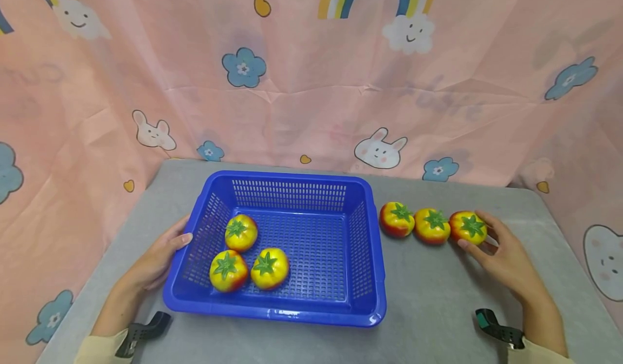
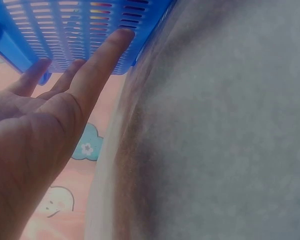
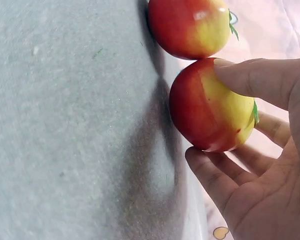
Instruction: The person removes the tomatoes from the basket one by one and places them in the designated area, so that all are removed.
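A blue plastic basket (image 1: 311, 315) with slotted walls stands on the grey table. Inside it, toward its left side, lie three yellow-and-red tomatoes (image 1: 270, 268) with green star-shaped tops. At the basket's left side, my left hand (image 1: 154, 258) has its thumb on the rim and its fingers (image 2: 97, 67) against the outer wall. To the right of the basket, three more tomatoes sit in a row. My right hand (image 1: 506, 256) holds the rightmost tomato (image 3: 212, 107) between thumb and fingers. Beside it are the middle tomato (image 1: 431, 226) and the one nearest the basket (image 1: 396, 219).
The grey table (image 1: 428, 299) runs under everything. A pink cloth (image 1: 302, 120) printed with rainbows, rabbits and flowers hangs behind the table and along its sides. Each wrist wears a dark band, the left band (image 1: 146, 331) close to the basket's front left corner.
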Motion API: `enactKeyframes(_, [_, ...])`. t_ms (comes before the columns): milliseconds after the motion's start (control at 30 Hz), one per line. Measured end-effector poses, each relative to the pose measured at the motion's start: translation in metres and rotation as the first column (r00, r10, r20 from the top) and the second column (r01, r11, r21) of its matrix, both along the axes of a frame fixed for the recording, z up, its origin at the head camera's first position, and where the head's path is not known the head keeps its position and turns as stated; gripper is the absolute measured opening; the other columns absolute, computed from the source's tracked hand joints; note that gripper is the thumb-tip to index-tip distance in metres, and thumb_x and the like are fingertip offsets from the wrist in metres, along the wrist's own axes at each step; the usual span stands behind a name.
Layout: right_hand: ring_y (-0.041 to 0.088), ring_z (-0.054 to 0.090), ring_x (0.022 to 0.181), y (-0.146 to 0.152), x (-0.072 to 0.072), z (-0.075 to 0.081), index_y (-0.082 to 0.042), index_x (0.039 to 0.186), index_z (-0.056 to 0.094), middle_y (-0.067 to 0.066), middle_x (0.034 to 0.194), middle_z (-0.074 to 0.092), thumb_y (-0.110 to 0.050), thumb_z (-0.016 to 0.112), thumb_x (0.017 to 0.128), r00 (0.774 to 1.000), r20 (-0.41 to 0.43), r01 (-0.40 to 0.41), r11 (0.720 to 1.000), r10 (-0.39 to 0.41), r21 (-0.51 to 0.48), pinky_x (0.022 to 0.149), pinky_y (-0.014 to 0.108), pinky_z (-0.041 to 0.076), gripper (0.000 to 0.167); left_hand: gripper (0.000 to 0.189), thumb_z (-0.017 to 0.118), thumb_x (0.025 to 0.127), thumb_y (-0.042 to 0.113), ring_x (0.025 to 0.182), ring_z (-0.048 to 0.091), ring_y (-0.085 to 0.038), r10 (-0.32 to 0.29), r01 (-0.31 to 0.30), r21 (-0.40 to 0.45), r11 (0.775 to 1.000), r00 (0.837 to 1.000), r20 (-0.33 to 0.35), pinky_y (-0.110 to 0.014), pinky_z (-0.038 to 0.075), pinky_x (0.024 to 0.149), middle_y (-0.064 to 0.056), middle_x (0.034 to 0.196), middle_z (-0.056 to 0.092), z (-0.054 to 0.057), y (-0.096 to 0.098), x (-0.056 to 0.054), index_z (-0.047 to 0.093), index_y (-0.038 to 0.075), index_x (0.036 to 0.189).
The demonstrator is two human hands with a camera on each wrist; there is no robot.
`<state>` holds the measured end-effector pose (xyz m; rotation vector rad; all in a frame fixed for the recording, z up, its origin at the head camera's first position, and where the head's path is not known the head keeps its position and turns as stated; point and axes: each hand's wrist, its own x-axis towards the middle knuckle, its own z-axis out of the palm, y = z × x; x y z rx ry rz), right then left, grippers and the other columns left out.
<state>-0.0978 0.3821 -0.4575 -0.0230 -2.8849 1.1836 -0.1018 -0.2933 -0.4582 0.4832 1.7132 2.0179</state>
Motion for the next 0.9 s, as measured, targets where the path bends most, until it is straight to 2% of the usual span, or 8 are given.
enactKeyframes(300, [0.063, 0.040, 0.138, -0.0003, 0.0005, -0.0006, 0.002, 0.166, 0.021, 0.041, 0.162, 0.030, -0.028, 0.072, 0.102, 1.000, 0.026, 0.001, 1.000, -0.002, 0.011, 0.086, -0.011, 0.028, 0.087, 0.057, 0.028, 0.113, 0.010, 0.125, 0.070, -0.014, -0.001, 0.000, 0.013, 1.000, 1.000, 0.008, -0.037, 0.063, 0.097, 0.011, 0.145, 0.064, 0.0004, 0.0002, 0.0000, 0.017, 0.020, 0.168])
enactKeyframes(533, [0.066, 0.039, 0.140, -0.0022, -0.0009, -0.0024, 0.001, 0.167, 0.019, 0.042, 0.164, 0.026, -0.028, 0.072, 0.102, 0.999, 0.052, 0.009, 1.000, -0.010, 0.007, 0.087, -0.010, 0.028, 0.089, 0.055, 0.027, 0.113, 0.010, 0.126, 0.069, -0.015, -0.010, 0.009, 0.024, 1.000, 1.000, 0.012, -0.037, 0.063, 0.098, 0.010, 0.145, 0.063, 0.0001, -0.0009, -0.0001, 0.023, 0.024, 0.166])
enactKeyframes(567, [0.066, 0.039, 0.140, -0.0023, -0.0011, -0.0028, 0.001, 0.167, 0.018, 0.042, 0.164, 0.025, -0.028, 0.072, 0.102, 0.998, 0.055, 0.011, 1.000, -0.011, 0.008, 0.097, -0.006, 0.035, 0.090, 0.055, 0.026, 0.113, 0.010, 0.126, 0.069, -0.015, -0.010, 0.010, 0.022, 1.000, 1.000, 0.011, -0.037, 0.063, 0.098, 0.010, 0.145, 0.063, 0.0004, -0.0010, -0.0003, 0.023, 0.024, 0.166])
enactKeyframes(633, [0.065, 0.038, 0.142, -0.0025, -0.0011, -0.0028, -0.003, 0.169, 0.014, 0.040, 0.166, 0.023, -0.030, 0.071, 0.103, 0.998, 0.060, 0.016, 1.000, -0.017, 0.009, 0.108, 0.003, 0.039, 0.092, 0.055, 0.026, 0.113, 0.010, 0.126, 0.070, -0.015, -0.011, 0.011, 0.018, 1.000, 1.000, 0.009, -0.037, 0.063, 0.097, 0.010, 0.145, 0.064, 0.0007, -0.0012, -0.0006, 0.023, 0.025, 0.165])
enactKeyframes(767, [0.064, 0.034, 0.145, -0.0020, -0.0008, -0.0028, -0.008, 0.171, 0.008, 0.036, 0.171, 0.018, -0.032, 0.070, 0.103, 0.998, 0.056, 0.023, 1.000, -0.023, -0.002, 0.115, 0.009, 0.037, 0.095, 0.054, 0.026, 0.113, 0.010, 0.125, 0.070, -0.015, -0.012, 0.012, 0.020, 1.000, 1.000, 0.006, -0.037, 0.063, 0.097, 0.010, 0.145, 0.064, 0.0004, -0.0015, -0.0012, 0.024, 0.026, 0.165])
enactKeyframes(800, [0.064, 0.033, 0.146, -0.0017, -0.0005, -0.0030, -0.009, 0.171, 0.009, 0.035, 0.171, 0.017, -0.032, 0.070, 0.103, 0.998, 0.052, 0.022, 1.000, -0.021, -0.008, 0.108, 0.000, 0.032, 0.094, 0.054, 0.026, 0.113, 0.010, 0.125, 0.070, -0.015, -0.014, 0.014, 0.019, 1.000, 1.000, 0.005, -0.037, 0.063, 0.097, 0.010, 0.145, 0.064, 0.0002, -0.0015, -0.0013, 0.024, 0.026, 0.165])
enactKeyframes(867, [0.064, 0.031, 0.147, -0.0012, -0.0004, -0.0027, -0.008, 0.171, 0.010, 0.035, 0.172, 0.017, -0.032, 0.070, 0.103, 0.999, 0.040, 0.018, 1.000, -0.017, -0.016, 0.099, -0.007, 0.027, 0.094, 0.054, 0.026, 0.113, 0.010, 0.125, 0.070, -0.016, -0.018, 0.018, 0.018, 1.000, 1.000, 0.007, -0.038, 0.064, 0.096, 0.009, 0.144, 0.065, -0.0001, -0.0014, -0.0014, 0.024, 0.025, 0.165])
enactKeyframes(900, [0.064, 0.030, 0.148, -0.0012, 0.0000, -0.0023, -0.008, 0.171, 0.010, 0.034, 0.172, 0.016, -0.032, 0.070, 0.103, 0.999, 0.036, 0.016, 1.000, -0.015, -0.019, 0.098, -0.008, 0.026, 0.093, 0.054, 0.026, 0.113, 0.010, 0.124, 0.071, -0.016, -0.019, 0.019, 0.016, 1.000, 1.000, 0.008, -0.038, 0.064, 0.096, 0.009, 0.144, 0.065, 0.0000, -0.0012, -0.0014, 0.023, 0.025, 0.165])
